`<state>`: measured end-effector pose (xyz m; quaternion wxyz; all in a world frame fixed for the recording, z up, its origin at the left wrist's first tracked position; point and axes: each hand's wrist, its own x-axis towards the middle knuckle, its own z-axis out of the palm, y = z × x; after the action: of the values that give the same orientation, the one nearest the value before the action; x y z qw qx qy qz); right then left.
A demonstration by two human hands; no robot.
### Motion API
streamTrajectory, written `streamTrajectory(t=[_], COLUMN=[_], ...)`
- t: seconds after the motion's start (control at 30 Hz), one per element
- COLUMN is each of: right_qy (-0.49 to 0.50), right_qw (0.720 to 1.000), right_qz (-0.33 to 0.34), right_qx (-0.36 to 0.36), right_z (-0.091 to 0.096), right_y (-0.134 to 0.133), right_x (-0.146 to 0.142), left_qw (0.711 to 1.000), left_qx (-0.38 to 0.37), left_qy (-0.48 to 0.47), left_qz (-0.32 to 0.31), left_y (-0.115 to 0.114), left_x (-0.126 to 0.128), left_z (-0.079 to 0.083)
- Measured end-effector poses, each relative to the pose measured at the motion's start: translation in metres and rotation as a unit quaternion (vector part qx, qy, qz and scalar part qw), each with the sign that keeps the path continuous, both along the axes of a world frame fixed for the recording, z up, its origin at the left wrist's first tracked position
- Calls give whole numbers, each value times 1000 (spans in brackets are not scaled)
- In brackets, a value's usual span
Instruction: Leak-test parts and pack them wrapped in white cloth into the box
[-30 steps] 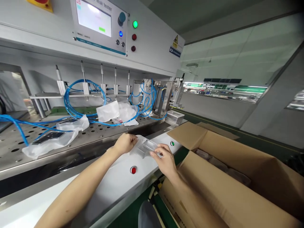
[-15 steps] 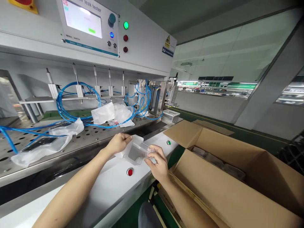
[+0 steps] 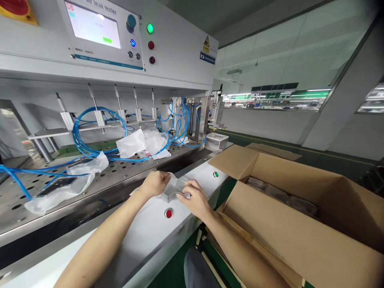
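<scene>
Low over the white front ledge [image 3: 141, 224], both hands are at a small clear plastic box [image 3: 171, 193]. My right hand [image 3: 195, 200] has thumb and fingers closed on the box's right end. At its left far corner, my left hand [image 3: 154, 184] pinches a thin, translucent white plastic bag [image 3: 172, 177]; part of the bag is hidden behind the fingers. Just in front of the box is a red push button [image 3: 168, 213]. To the right along the ledge sits a green button [image 3: 215, 175].
Behind stands an air leak tester [image 3: 177, 52] with coiled blue hoses [image 3: 75, 136]. White plastic bags [image 3: 144, 143] lie on its perforated metal bed [image 3: 117, 173]. An open cardboard box [image 3: 270, 224] with wrapped items is at right. Another clear box [image 3: 216, 141] stands at the bed's far end.
The clear box has tipped from facing me to lying flatter and lower, close to the ledge. My left hand has moved slightly right, nearer my right hand. The view has shifted a little.
</scene>
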<state>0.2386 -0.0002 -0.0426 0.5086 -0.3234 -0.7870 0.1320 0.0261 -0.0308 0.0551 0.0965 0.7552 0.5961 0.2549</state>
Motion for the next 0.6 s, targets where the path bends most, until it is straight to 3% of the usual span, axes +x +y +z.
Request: streamTrajectory(t=[0.13, 0.27, 0.43, 0.6], right_qy=[6, 12, 34, 101], right_qw=[999, 999, 998, 993], right_qz=[-35, -50, 14, 59], right_qx=[-32, -2, 55, -23], right_z=[7, 5, -4, -13], right_y=[-1, -9, -21, -26], right_x=[-8, -19, -33, -36], left_qw=[997, 987, 972, 959], left_qx=[4, 14, 27, 31], left_qy=[81, 155, 231, 281], left_qz=[7, 44, 31, 28], left_y=[-11, -20, -29, -38], left_x=[6, 8, 23, 37], left_z=[3, 2, 0, -1])
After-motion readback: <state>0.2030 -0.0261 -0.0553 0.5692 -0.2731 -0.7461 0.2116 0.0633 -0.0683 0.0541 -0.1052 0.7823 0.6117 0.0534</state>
